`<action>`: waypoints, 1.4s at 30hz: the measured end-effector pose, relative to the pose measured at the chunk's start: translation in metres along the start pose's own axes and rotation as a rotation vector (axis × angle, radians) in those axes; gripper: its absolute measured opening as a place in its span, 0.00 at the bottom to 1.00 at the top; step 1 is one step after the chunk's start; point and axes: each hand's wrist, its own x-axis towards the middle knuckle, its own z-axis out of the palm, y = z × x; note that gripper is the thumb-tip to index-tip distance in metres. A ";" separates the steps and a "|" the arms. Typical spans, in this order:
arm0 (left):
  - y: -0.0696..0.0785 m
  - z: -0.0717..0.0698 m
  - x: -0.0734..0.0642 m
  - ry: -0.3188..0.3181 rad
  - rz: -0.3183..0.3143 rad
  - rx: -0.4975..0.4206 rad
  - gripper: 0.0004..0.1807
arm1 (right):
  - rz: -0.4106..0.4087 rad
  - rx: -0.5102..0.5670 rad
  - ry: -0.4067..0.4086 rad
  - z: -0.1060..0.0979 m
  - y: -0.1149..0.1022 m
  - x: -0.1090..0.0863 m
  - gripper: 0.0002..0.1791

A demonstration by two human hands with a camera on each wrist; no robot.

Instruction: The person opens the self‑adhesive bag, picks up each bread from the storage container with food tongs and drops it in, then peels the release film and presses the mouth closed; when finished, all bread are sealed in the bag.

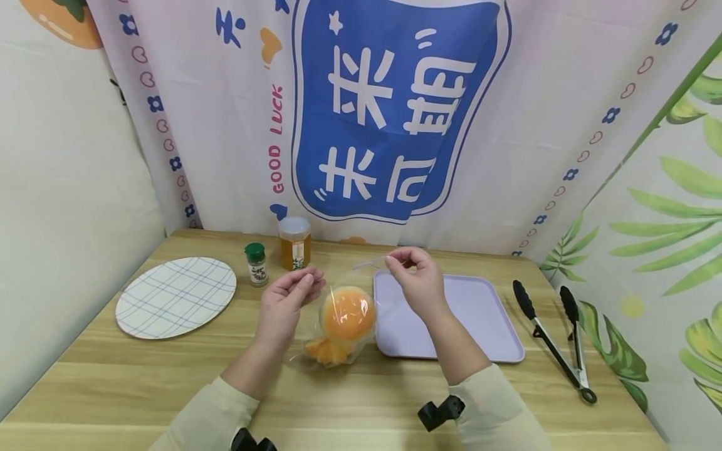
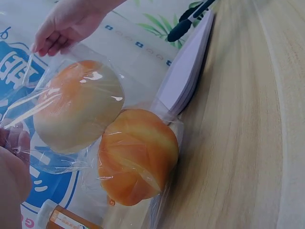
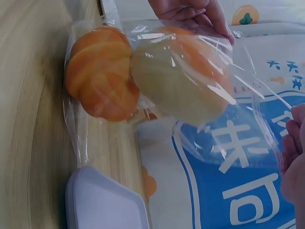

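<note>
A clear plastic bag [image 3: 252, 143] stands upright on the table with two bread buns inside. The round, smooth bun [image 1: 348, 312] rests above the twisted bun [image 2: 138, 157], which sits at the bottom of the bag. My left hand [image 1: 286, 305] pinches the bag's upper left edge between thumb and fingers. On the opposite side, my right hand [image 1: 416, 282] pinches the upper right edge, and the bag's mouth stretches between the two hands. In the right wrist view, the left hand [image 3: 195, 14] appears behind the round bun.
A lilac tray [image 1: 479, 319] lies right of the bag, with black-tipped tongs [image 1: 555, 351] beyond it. At left is a checked oval plate [image 1: 176, 297]. A green-capped shaker [image 1: 256, 264] and a honey-coloured jar [image 1: 295, 243] stand at the back.
</note>
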 end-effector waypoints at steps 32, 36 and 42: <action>0.002 0.005 0.004 0.097 -0.019 -0.066 0.08 | 0.218 0.083 0.330 -0.122 0.034 0.001 0.08; 0.002 0.005 0.005 0.105 -0.020 -0.066 0.07 | 0.176 0.128 0.380 -0.130 0.038 -0.001 0.14; 0.000 0.005 0.007 0.123 -0.046 -0.052 0.07 | 0.180 0.204 0.441 -0.141 0.044 -0.005 0.15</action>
